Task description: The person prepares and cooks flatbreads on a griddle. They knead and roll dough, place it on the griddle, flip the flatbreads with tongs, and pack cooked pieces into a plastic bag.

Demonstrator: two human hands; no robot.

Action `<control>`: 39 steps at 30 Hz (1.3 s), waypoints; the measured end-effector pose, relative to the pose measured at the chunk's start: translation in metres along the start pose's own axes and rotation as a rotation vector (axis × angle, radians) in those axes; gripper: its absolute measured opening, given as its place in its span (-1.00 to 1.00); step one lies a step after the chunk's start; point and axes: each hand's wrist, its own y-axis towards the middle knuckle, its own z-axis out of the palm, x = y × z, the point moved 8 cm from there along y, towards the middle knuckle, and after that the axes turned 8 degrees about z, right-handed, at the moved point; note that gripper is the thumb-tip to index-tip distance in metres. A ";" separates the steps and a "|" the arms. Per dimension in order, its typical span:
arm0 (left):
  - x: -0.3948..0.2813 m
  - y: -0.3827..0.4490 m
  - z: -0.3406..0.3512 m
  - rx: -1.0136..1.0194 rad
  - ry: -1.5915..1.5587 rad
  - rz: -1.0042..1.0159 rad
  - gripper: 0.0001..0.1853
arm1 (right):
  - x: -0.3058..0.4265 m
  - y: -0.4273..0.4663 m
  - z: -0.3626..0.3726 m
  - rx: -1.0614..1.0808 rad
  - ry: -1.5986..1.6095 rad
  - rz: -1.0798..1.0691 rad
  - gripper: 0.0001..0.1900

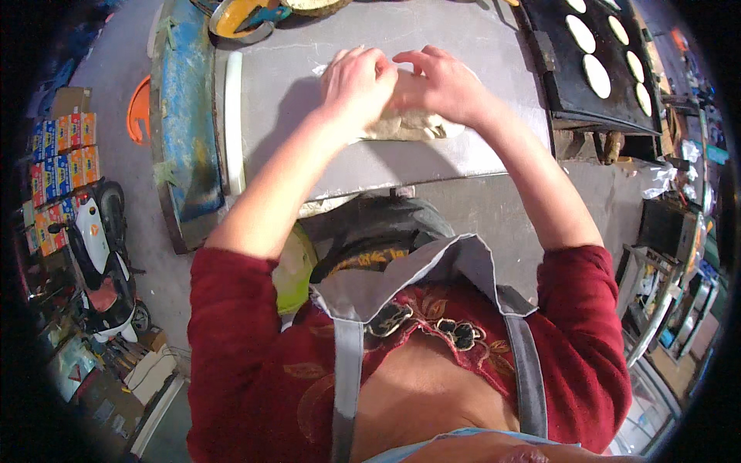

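Observation:
A lump of pale dough [414,127] lies on the grey metal worktop [272,116] before me, its near side folded and uneven. My left hand [359,81] bends over the dough's left part, with the fingers curled toward its far side. On the right part rests my right hand [443,84], its index finger reaching toward the left hand. Both hands grip the dough, and they hide much of its top and far edge. Some fingertips are out of sight behind it.
Left of the dough lies a long white rod [233,124], beside a worn blue board [188,110]. A pan with orange contents [231,20] stands at the far left. On the right, a black griddle [622,92] carries several flat dough rounds [596,76]. A scooter [98,249] is parked further left.

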 end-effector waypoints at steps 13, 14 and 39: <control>0.046 0.066 0.041 -0.153 0.277 0.121 -0.64 | -0.049 0.062 0.013 -0.303 -0.118 0.164 -0.45; 0.040 0.063 0.037 -0.102 0.281 0.108 -0.62 | -0.046 0.059 0.009 -0.220 -0.111 0.178 -0.42; 0.030 0.002 0.022 -0.172 0.305 0.235 -0.78 | -0.018 0.031 0.022 -0.265 -0.217 -0.059 -0.31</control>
